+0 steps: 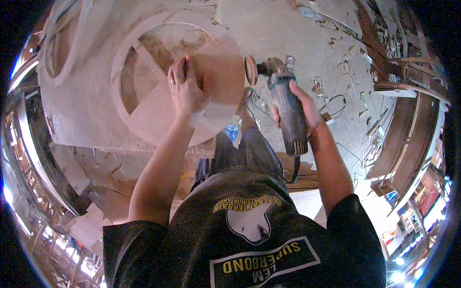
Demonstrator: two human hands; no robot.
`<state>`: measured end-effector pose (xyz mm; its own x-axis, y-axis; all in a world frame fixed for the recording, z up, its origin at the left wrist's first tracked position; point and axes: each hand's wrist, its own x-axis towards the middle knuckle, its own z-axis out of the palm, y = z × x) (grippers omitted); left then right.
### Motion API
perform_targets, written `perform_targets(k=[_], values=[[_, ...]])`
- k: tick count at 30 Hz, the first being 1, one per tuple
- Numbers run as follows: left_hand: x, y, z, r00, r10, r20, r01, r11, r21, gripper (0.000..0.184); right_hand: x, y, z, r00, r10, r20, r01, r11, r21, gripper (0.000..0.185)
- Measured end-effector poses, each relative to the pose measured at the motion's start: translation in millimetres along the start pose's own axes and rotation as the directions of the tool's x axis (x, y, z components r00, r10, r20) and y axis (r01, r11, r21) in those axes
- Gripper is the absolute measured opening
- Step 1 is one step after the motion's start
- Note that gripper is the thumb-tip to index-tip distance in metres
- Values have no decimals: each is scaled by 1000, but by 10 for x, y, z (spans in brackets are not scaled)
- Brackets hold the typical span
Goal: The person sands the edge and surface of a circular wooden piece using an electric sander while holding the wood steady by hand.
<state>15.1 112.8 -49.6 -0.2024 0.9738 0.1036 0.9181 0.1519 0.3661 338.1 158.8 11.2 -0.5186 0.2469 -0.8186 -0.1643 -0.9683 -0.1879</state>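
A round wooden panel [223, 60] with wedge-shaped cut-outs lies on a dusty worktable. My left hand [187, 91] grips it near its middle, with bent fingers by the edge of a cut-out. My right hand [307, 108] is wrapped around the body of an angle grinder [290, 110], with the thumb along its upper side. At the grinder's head, a round sanding disc [250, 71] stands edge-on close beside the panel's right rim. Whether disc and rim touch, I cannot tell. The grinder's cord [296, 170] hangs from its rear end.
Another ring-shaped wooden piece [48, 53] lies at the left of the worktable [91, 108]. Scraps and offcuts [348, 69] litter the floor on the right, with a looped cable [336, 108] among them. Long boards [401, 144] stand at the far right. My foot [247, 98] shows below the disc.
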Motion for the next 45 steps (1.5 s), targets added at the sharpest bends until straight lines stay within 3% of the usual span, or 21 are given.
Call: perform_targets(k=[2, 3, 6, 13, 22, 31, 43, 45], values=[[2, -12, -18, 1000, 22, -16, -22, 1000, -2, 63, 67, -283, 121, 999, 6, -36, -6, 1000, -18, 69], [5, -24, -24, 999, 35, -25, -35, 999, -1, 63, 119, -419, 136, 998, -4, 61, 11, 994, -112, 71], [15, 23, -99, 999, 28, -45, -28, 1000, -8, 63, 135, -690, 332, 999, 16, -47, -23, 987, -160, 68], [61, 15, -167, 999, -2, -50, 4, 999, 34, 64, 116, -686, 437, 999, 0, -39, -11, 960, -280, 71], [124, -55, -83, 998, 44, -42, -44, 999, -1, 66, 69, -416, 378, 989, 32, -146, -57, 984, -170, 68], [288, -57, 195, 996, 72, -54, -72, 997, 10, 65, 125, -173, 142, 995, -13, -94, 5, 996, -89, 65], [451, 101, 721, 998, 57, -29, -54, 996, 76, 68, 200, 289, -168, 984, -30, -175, 50, 992, 114, 68], [473, 91, 803, 997, 70, -29, -67, 994, 85, 68, 213, 378, -203, 982, -67, -176, 82, 994, 76, 69]])
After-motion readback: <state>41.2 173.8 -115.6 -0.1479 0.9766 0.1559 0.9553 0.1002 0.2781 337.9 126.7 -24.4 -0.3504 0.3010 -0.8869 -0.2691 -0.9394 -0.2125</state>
